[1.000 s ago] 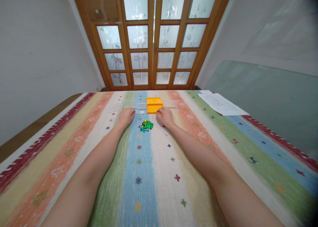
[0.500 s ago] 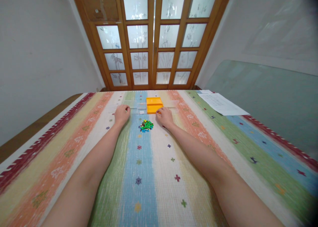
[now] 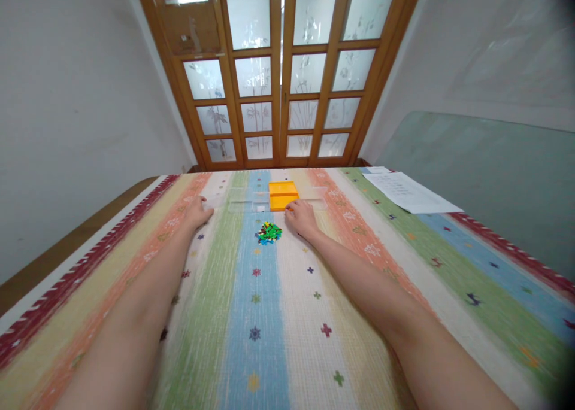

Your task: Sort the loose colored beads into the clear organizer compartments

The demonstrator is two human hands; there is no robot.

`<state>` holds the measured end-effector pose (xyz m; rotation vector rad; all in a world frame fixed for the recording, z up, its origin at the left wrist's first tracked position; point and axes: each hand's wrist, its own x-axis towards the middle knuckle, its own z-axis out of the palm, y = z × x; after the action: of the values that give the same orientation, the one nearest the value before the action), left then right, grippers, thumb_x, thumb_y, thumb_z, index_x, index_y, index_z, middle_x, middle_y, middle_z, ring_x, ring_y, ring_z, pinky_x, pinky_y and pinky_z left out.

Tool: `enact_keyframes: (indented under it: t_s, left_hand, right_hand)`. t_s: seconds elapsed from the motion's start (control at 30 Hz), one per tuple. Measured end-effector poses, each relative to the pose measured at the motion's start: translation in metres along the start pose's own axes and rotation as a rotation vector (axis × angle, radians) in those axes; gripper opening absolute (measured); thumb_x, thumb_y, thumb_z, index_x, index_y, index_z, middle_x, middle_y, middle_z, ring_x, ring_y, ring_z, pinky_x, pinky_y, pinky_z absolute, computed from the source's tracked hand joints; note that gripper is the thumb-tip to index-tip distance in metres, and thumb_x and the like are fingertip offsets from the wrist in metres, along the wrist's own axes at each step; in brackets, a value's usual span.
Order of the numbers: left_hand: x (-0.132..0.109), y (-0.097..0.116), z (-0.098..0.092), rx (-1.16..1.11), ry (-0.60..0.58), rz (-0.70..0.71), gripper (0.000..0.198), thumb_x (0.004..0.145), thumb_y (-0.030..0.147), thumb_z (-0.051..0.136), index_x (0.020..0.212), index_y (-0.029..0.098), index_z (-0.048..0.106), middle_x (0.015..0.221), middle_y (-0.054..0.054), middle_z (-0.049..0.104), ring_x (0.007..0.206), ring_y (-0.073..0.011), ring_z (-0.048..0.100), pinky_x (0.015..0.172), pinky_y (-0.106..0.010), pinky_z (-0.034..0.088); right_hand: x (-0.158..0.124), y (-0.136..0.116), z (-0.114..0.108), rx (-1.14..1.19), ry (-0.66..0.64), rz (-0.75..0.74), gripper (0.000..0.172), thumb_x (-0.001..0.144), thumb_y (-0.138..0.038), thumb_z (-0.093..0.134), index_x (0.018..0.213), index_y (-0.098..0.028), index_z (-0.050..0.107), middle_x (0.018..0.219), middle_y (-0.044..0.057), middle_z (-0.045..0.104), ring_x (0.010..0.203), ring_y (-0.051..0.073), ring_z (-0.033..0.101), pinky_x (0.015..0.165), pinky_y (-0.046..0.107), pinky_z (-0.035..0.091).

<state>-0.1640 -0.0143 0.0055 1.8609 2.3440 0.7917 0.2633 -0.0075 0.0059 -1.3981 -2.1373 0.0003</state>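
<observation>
My left hand [image 3: 197, 211] lies on the striped cloth with its fingers curled on the edge of a small clear tray [image 3: 214, 201] at the far left of a row of trays. My right hand [image 3: 302, 216] is closed in a pinch at the near right corner of the orange tray [image 3: 282, 193]; what it pinches is too small to name. A small heap of green, blue and yellow pieces [image 3: 269, 232] lies between my hands, nearer the right one.
More clear trays [image 3: 248, 205] [image 3: 318, 197] flank the orange one. A printed sheet of paper [image 3: 406, 191] lies at the far right of the striped tablecloth [image 3: 251, 314]. Wooden glazed doors [image 3: 278, 75] stand beyond the table's far edge. A glass pane [image 3: 485, 176] leans at the right.
My left hand has slid left along the row of trays, and a clear tray has gone with it. My right hand has stayed at the orange tray. The view has tilted slightly.
</observation>
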Motion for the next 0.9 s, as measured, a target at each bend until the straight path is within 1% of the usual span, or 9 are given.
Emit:
enact_keyframes:
  t_s: [0.07,0.17,0.3,0.37,0.5,0.6,0.7,0.8,0.9]
  left_hand:
    - [0.000,-0.009,-0.005,-0.044,-0.034,-0.018,0.054,0.078,0.045,0.068,0.124,0.020,0.052,0.126,-0.015,0.064,0.114,-0.0309,0.063,0.102,-0.045,0.048]
    - [-0.003,-0.017,-0.011,-0.096,-0.049,-0.017,0.061,0.076,0.048,0.070,0.127,0.021,0.051,0.133,-0.015,0.063,0.121,-0.0308,0.061,0.105,-0.044,0.048]
    - [-0.002,-0.016,-0.015,-0.155,-0.076,-0.033,0.083,0.074,0.046,0.075,0.145,0.019,0.042,0.148,-0.017,0.055,0.134,-0.0317,0.055,0.112,-0.043,0.044]
    - [0.001,-0.012,-0.014,-0.161,-0.110,-0.001,0.088,0.073,0.043,0.076,0.150,0.018,0.040,0.151,-0.018,0.053,0.138,-0.0310,0.052,0.115,-0.042,0.041]
    - [0.004,-0.002,-0.009,-0.171,-0.091,0.022,0.073,0.074,0.040,0.074,0.141,0.021,0.052,0.139,-0.014,0.062,0.130,-0.0307,0.058,0.111,-0.043,0.046]
    - [-0.001,0.004,-0.007,-0.213,-0.014,-0.038,0.057,0.078,0.041,0.070,0.130,0.022,0.057,0.117,-0.008,0.067,0.112,-0.0276,0.065,0.100,-0.044,0.053]
    - [-0.009,0.006,-0.009,-0.276,0.077,-0.081,0.046,0.084,0.044,0.063,0.124,0.022,0.058,0.101,-0.004,0.064,0.098,-0.0236,0.066,0.092,-0.042,0.056]
    - [-0.022,0.012,-0.016,-0.332,0.139,-0.074,0.039,0.090,0.044,0.056,0.122,0.022,0.058,0.103,-0.004,0.063,0.096,-0.0220,0.064,0.092,-0.041,0.056]
    - [-0.039,0.031,-0.027,-0.354,0.172,0.028,0.039,0.091,0.042,0.057,0.124,0.020,0.057,0.113,-0.008,0.063,0.097,-0.0215,0.064,0.093,-0.039,0.054]
  right_hand:
    - [0.000,-0.002,-0.002,-0.005,0.002,-0.023,0.020,0.099,-0.026,0.057,0.104,-0.019,0.075,0.109,0.011,0.069,0.108,0.028,0.056,0.093,0.038,0.038]
    - [-0.002,-0.009,-0.004,-0.014,0.004,-0.097,0.020,0.099,-0.026,0.057,0.103,-0.020,0.075,0.112,0.012,0.069,0.111,0.028,0.054,0.097,0.040,0.037]
    - [-0.005,-0.018,-0.006,0.003,-0.011,-0.181,0.021,0.100,-0.026,0.055,0.102,-0.020,0.075,0.115,0.011,0.069,0.111,0.028,0.054,0.099,0.041,0.036]
    - [-0.007,-0.021,-0.007,0.009,-0.014,-0.207,0.021,0.100,-0.025,0.055,0.101,-0.021,0.075,0.115,0.011,0.069,0.111,0.027,0.054,0.099,0.041,0.036]
    - [-0.008,-0.021,-0.009,-0.009,-0.018,-0.255,0.020,0.100,-0.026,0.056,0.103,-0.021,0.075,0.119,0.011,0.069,0.113,0.028,0.054,0.102,0.043,0.035]
    - [-0.009,-0.022,-0.010,-0.011,-0.032,-0.309,0.021,0.100,-0.026,0.055,0.104,-0.022,0.075,0.120,0.011,0.069,0.113,0.028,0.053,0.103,0.043,0.035]
    - [-0.009,-0.026,-0.010,0.011,-0.023,-0.383,0.022,0.101,-0.027,0.054,0.103,-0.023,0.075,0.118,0.011,0.070,0.111,0.028,0.054,0.102,0.044,0.035]
    - [-0.010,-0.031,-0.012,0.052,0.000,-0.470,0.026,0.104,-0.028,0.049,0.103,-0.023,0.075,0.113,0.010,0.071,0.110,0.027,0.055,0.103,0.044,0.036]
    - [-0.013,-0.039,-0.017,0.117,0.019,-0.553,0.029,0.106,-0.029,0.045,0.107,-0.025,0.074,0.113,0.009,0.072,0.108,0.026,0.057,0.102,0.043,0.038]
